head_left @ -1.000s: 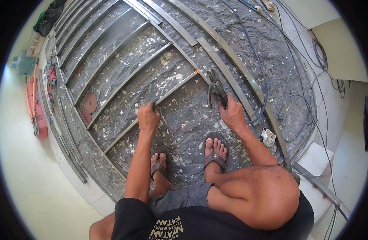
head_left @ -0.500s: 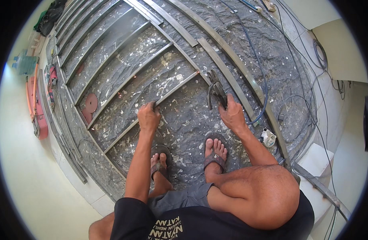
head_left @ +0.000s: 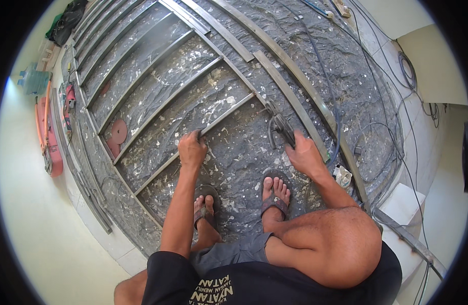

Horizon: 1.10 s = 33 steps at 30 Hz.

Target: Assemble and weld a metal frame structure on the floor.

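A metal frame of thin square tubes (head_left: 237, 74) lies flat on a grey, paint-spattered sheet, its crossbars set like ladder rungs. My left hand (head_left: 192, 150) is closed around the nearest crossbar (head_left: 229, 112), about midway along it. In my right hand (head_left: 306, 156) is a dark welding electrode holder (head_left: 281, 125), gripped by its handle. Its jaws point up and left, close to the corner where that crossbar meets the right-hand rail. Whether the tip touches the metal there, I cannot tell. My fingertips on the crossbar are partly hidden.
Loose metal bars (head_left: 295, 104) lie just right of the frame, with a blue cable (head_left: 338, 129) crossing them. Pinkish discs (head_left: 119, 131) rest between the frame's left crossbars. A white roundish object (head_left: 342, 176) sits by my right forearm. Left, a red case (head_left: 54, 160) stands beyond the sheet.
My right hand and the electrode holder have shifted slightly right and toward me. The orange glow at the frame's corner and the sparks are gone. My left hand stays on the crossbar.
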Each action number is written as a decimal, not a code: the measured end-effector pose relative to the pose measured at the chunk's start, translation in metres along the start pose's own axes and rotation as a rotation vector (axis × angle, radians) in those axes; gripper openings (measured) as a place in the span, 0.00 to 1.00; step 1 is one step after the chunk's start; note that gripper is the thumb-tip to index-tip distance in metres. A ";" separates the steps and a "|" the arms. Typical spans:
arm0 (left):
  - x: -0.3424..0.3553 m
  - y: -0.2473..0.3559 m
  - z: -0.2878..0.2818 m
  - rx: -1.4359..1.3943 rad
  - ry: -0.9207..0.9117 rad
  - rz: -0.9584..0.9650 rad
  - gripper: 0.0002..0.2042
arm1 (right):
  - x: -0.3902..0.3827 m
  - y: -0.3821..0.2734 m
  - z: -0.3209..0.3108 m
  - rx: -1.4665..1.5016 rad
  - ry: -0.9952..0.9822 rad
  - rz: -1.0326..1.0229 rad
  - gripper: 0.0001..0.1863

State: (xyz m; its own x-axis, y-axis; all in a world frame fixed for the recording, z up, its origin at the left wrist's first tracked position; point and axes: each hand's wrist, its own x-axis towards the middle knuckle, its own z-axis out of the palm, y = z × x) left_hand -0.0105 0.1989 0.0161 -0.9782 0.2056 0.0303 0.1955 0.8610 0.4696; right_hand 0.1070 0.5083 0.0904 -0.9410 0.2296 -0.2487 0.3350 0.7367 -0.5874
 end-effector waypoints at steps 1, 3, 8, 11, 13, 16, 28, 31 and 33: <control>0.001 0.001 0.001 -0.003 0.005 -0.001 0.09 | -0.004 0.004 0.005 0.027 0.020 0.039 0.15; 0.001 0.001 0.004 0.012 -0.004 0.035 0.10 | -0.005 0.014 0.011 0.050 0.040 0.074 0.15; 0.001 -0.003 0.000 0.037 0.026 0.029 0.12 | 0.003 -0.006 0.015 0.182 0.104 0.106 0.14; 0.001 -0.003 0.003 0.031 0.034 0.039 0.12 | 0.011 -0.006 0.018 0.172 0.100 0.115 0.15; 0.002 -0.004 0.003 0.022 0.034 0.041 0.12 | 0.013 -0.005 0.019 0.170 0.091 0.124 0.17; 0.003 -0.002 0.003 0.012 0.028 0.037 0.12 | 0.015 -0.004 0.021 0.181 0.095 0.127 0.16; 0.001 -0.004 0.004 0.018 0.028 0.035 0.11 | 0.017 -0.001 0.024 0.188 0.106 0.112 0.18; 0.001 -0.006 0.004 0.027 0.017 0.031 0.11 | 0.017 -0.001 0.026 0.200 0.135 0.086 0.17; 0.001 -0.010 0.004 0.016 0.025 0.039 0.11 | 0.017 0.001 0.028 0.157 0.131 0.027 0.16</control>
State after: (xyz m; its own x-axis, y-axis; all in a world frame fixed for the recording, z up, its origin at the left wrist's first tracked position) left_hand -0.0131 0.1925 0.0082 -0.9713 0.2274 0.0699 0.2340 0.8601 0.4534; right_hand 0.0927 0.4951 0.0638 -0.9263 0.3362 -0.1703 0.3544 0.6235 -0.6969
